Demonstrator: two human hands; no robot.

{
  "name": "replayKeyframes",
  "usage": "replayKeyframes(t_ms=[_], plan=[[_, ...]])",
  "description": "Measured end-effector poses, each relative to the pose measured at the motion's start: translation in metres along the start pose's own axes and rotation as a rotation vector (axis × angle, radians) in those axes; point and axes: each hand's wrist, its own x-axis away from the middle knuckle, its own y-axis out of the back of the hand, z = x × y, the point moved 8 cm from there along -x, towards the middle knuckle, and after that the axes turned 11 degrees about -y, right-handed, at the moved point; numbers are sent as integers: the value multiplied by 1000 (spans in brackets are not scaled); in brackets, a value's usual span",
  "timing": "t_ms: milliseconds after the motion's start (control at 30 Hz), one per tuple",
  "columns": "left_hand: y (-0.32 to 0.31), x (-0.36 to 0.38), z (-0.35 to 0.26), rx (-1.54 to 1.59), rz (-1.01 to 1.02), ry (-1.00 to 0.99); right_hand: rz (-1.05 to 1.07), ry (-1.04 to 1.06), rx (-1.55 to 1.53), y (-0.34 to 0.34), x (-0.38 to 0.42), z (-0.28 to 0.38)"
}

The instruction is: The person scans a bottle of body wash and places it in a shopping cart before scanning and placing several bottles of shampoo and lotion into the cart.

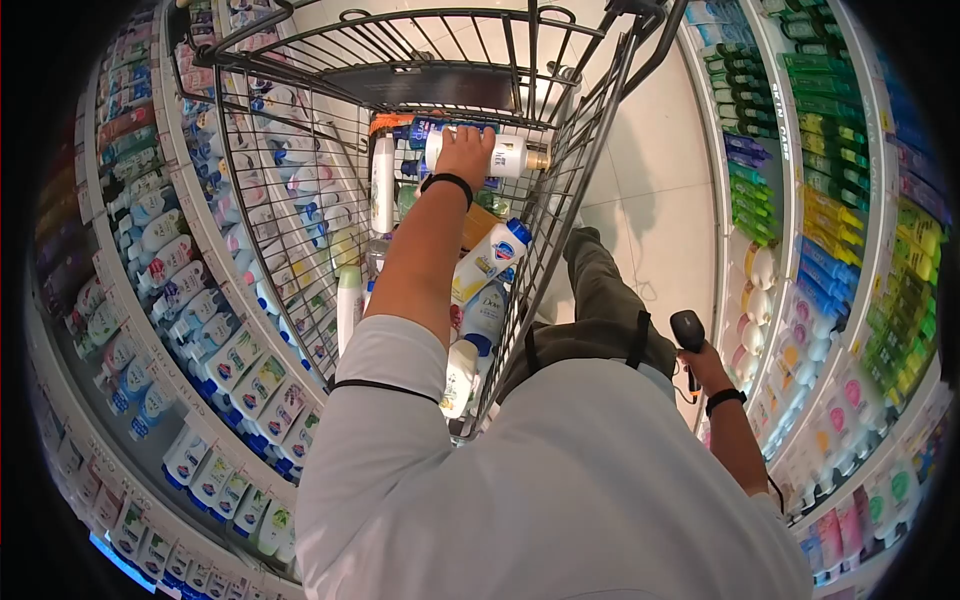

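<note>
My left hand reaches into a wire shopping cart, its fingers wrapped over a white bottle with a gold cap. The bottle lies on its side near the cart's far end. Blue packages are partly hidden under it. Nearer to me in the cart lie a white and yellow bottle with a blue cap, a Dove bottle and a pale bottle. A tall white bottle stands left of my hand. Low at my right side, my right hand grips a black handheld scanner.
Shelves of white, blue and pink bottles line the left side, close to the cart. On the right are shelves with green, yellow and blue bottles. Pale floor tiles show between the cart and the right shelves, beside my leg.
</note>
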Motion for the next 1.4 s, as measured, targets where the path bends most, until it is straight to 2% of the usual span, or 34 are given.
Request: replayKeyframes(t_ms=[67, 133, 233, 267, 300, 500, 600, 700, 833, 967, 1033, 1067, 1167, 1200, 1267, 1400], plan=[[0, 3, -1, 8, 37, -25, 2, 19, 1, -2, 0, 19], [12, 11, -2, 108, -71, -72, -3, 75, -33, -6, 0, 38], [18, 20, 5, 155, -87, -57, 14, 117, 27, -14, 4, 68], [18, 18, 7, 163, 3, -34, 19, 140, 38, -16, 5, 77], [15, 16, 10, 151, 3, -10, 24, 158, 50, -20, 15, 89], [0, 7, 16, 171, -57, 78, 19, 171, 83, -25, 5, 88], [-3, 9, 12, 328, -62, -23, 3, 172, 67, -14, 1, 74], [5, 16, 12, 310, -111, -100, -35, 128, 104, -3, -3, 60], [15, 14, 17, 408, -114, -65, -53, 97, 86, 8, -10, 44], [25, 7, 9, 397, 38, -94, -3, 144, 58, 4, -16, 42], [19, 8, 1, 414, 182, -58, -2, 154, 56, 1, -10, 50], [20, 10, -2, 394, 156, -82, 2, 164, 55, 0, -8, 57], [47, 40, -2, 403, 93, -111, 16, 179, 79, -6, -1, 75], [74, 64, 0, 407, 93, -93, 27, 187, 97, -9, 0, 81], [92, 101, 5, 391, -68, -63, 57, 222, 135, -13, -6, 89], [132, 224, 8, 580, -254, 58, 106, 233, 205, -23, -14, 101]])
